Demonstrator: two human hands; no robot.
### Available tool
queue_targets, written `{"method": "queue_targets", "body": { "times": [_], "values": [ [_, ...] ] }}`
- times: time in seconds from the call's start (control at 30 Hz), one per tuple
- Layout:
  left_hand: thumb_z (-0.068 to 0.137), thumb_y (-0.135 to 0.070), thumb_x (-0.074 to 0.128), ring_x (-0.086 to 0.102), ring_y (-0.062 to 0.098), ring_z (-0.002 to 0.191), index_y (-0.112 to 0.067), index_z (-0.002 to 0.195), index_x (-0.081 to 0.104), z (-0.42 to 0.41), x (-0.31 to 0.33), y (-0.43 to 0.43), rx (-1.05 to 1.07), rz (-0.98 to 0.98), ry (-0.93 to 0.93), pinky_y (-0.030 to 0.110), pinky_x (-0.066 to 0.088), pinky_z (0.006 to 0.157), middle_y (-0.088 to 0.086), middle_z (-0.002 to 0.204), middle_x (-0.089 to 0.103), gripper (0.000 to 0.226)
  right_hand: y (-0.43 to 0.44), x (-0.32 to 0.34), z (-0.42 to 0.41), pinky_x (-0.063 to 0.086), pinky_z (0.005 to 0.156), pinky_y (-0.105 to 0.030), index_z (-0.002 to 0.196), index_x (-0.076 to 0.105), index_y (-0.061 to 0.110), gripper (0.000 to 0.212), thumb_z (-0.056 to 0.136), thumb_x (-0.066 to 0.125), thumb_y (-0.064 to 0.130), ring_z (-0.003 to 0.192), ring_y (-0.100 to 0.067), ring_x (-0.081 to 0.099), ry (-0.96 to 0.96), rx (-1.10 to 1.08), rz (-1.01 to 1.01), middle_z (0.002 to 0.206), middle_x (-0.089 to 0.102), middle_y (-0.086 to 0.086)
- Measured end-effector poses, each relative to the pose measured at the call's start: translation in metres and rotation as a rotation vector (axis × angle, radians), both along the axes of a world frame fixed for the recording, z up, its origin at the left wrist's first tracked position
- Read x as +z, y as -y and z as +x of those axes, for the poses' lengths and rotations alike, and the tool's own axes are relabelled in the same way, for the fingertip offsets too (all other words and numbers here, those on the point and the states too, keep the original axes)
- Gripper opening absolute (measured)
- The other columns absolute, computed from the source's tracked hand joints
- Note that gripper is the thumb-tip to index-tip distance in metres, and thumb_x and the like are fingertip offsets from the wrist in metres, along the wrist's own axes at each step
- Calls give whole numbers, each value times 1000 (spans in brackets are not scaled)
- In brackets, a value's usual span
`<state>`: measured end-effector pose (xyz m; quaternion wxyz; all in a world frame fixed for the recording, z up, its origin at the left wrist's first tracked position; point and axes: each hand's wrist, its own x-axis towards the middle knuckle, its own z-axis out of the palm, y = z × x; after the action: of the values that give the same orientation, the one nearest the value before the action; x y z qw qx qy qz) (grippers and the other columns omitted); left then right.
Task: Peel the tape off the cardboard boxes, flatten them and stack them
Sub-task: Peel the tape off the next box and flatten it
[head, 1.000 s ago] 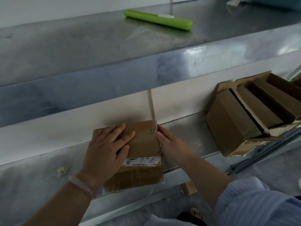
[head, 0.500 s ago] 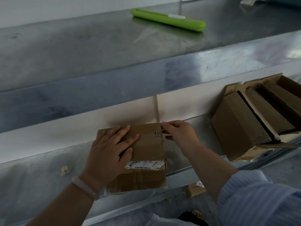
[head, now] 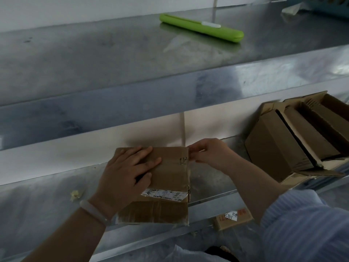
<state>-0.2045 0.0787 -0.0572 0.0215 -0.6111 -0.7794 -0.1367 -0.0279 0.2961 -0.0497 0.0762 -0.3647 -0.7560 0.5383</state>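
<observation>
With your left hand [head: 124, 178] flat on the box [head: 170, 173] and right hand [head: 213, 154] pinching the corner tape [head: 189, 156], peel low and slow.

Green case [head: 201, 28] — perhaps a cutter — on upper shelf [head: 94, 59].

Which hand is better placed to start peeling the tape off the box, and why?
The right hand: it pinches at the box's far right edge, while the left hand lies flat on top, steadying it.
</observation>
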Motion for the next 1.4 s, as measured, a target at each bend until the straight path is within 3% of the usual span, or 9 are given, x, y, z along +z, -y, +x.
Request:
{"method": "queue_targets", "body": {
  "times": [0.1, 0.27, 0.37, 0.57, 0.7, 0.8, 0.93, 1.1, 1.4],
  "values": [
    [90, -45, 39, 39, 16, 135, -48, 131, 50, -2, 0, 1, -21, -3, 2, 49, 38, 105, -12, 146, 44, 42, 1, -7, 2, 53, 82, -18, 96, 77, 32, 17, 81, 77, 23, 84, 1, 67, 26, 74, 313, 88, 73, 18],
    [91, -43, 40, 41, 18, 134, -45, 132, 52, -6, 1, 2, -67, 7, -3, 50, 38, 105, -10, 145, 45, 43, -5, -7, 6, 49, 81, -22, 107, 75, 27, 18, 92, 66, 29, 92, -9, 64, -12, 285, 707, 100, 72, 8],
    [90, -42, 41, 42, 18, 133, -44, 131, 53, -6, 2, 1, -72, 17, -2, 46, 36, 105, -9, 145, 46, 43, -11, -10, 8, 42, 82, -21, 110, 74, 23, 20, 96, 60, 24, 97, -13, 62, -23, 388, 827, 102, 71, 4],
    [90, -41, 42, 44, 19, 131, -43, 131, 53, -6, 1, 1, -87, 20, -2, 49, 39, 103, -7, 143, 48, 43, -17, -17, 7, 56, 73, -33, 99, 74, 17, 16, 92, 60, 17, 82, -20, 67, -123, 421, 924, 94, 71, -1],
    [90, -42, 42, 42, 18, 133, -44, 132, 52, -6, 1, 2, -81, 14, 2, 48, 38, 104, -9, 145, 46, 43, -14, -19, 0, 53, 77, -32, 101, 73, 13, 13, 94, 61, 15, 87, -21, 65, -111, 420, 891, 96, 69, -3],
    [91, -42, 41, 41, 18, 134, -45, 132, 52, -7, 1, 3, -78, 22, 7, 48, 37, 105, -10, 146, 45, 42, -12, -24, 4, 42, 80, -20, 104, 74, 14, 15, 94, 63, 17, 94, -16, 64, -100, 348, 789, 99, 72, 0],
    [91, -43, 40, 40, 18, 135, -45, 133, 51, -7, 1, 3, -74, 14, 2, 48, 36, 106, -10, 146, 45, 43, -6, -32, 12, 49, 81, -24, 106, 75, 17, 17, 91, 67, 19, 92, -12, 64, -190, 263, 737, 98, 73, 3],
    [91, -43, 40, 40, 18, 135, -45, 133, 51, -7, 1, 2, -78, 6, 5, 47, 37, 105, -10, 146, 45, 43, -5, -33, 9, 48, 76, -21, 97, 74, 14, 14, 89, 65, 19, 83, -13, 63, -241, 263, 811, 88, 72, 2],
    [91, -44, 40, 39, 16, 136, -45, 132, 52, -8, 2, 2, -74, -1, -7, 45, 35, 107, -10, 146, 45, 43, -11, -29, 4, 55, 67, -33, 95, 70, 11, 12, 91, 59, 12, 78, -23, 65, -188, 350, 936, 92, 68, -5]
  ]
}}
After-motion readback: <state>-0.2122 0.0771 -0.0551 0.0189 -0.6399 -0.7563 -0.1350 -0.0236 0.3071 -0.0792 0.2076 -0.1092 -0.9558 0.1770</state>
